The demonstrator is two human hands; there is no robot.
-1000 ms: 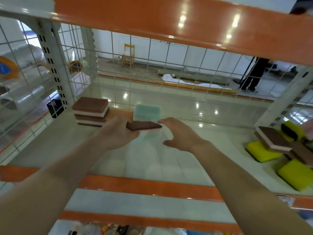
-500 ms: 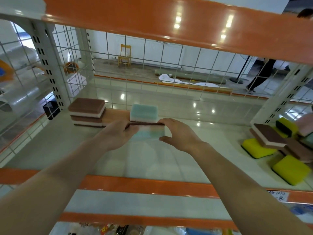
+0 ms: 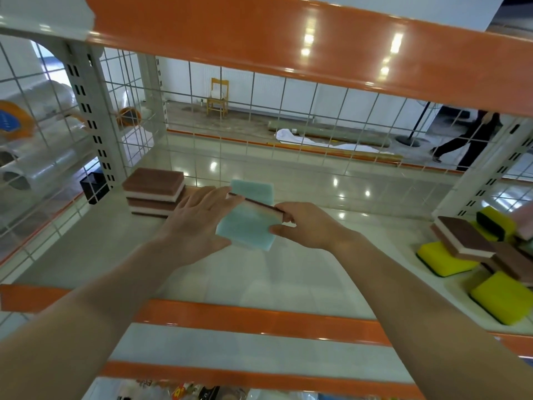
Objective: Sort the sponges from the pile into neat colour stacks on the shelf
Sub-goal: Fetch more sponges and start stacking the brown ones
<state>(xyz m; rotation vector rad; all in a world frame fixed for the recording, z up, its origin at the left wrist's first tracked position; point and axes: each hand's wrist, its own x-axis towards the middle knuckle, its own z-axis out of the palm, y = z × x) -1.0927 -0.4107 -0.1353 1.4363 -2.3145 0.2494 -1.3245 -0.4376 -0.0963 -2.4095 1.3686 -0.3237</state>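
Note:
Both hands hold a teal sponge [image 3: 247,226] with a dark brown scouring face just above the shelf [image 3: 259,281], its teal side tilted toward me. My left hand [image 3: 196,223] grips its left end, fingers stretched over the top edge and thumb underneath. My right hand [image 3: 305,226] pinches the right end. Directly behind it a second teal sponge [image 3: 255,189] lies on the shelf. To its left stands a stack of two brown-and-white sponges [image 3: 154,192]. The pile [image 3: 473,246] of yellow and brown sponges lies at the far right.
A wire grid [image 3: 317,116] closes the back and left side of the shelf. An orange beam [image 3: 288,39] runs overhead, and an orange rail [image 3: 259,319] edges the front. A person [image 3: 473,140] walks on the floor behind the grid.
The held sponge has turned from brown face up to teal face toward me. My right hand, near it before, has taken hold of its right end.

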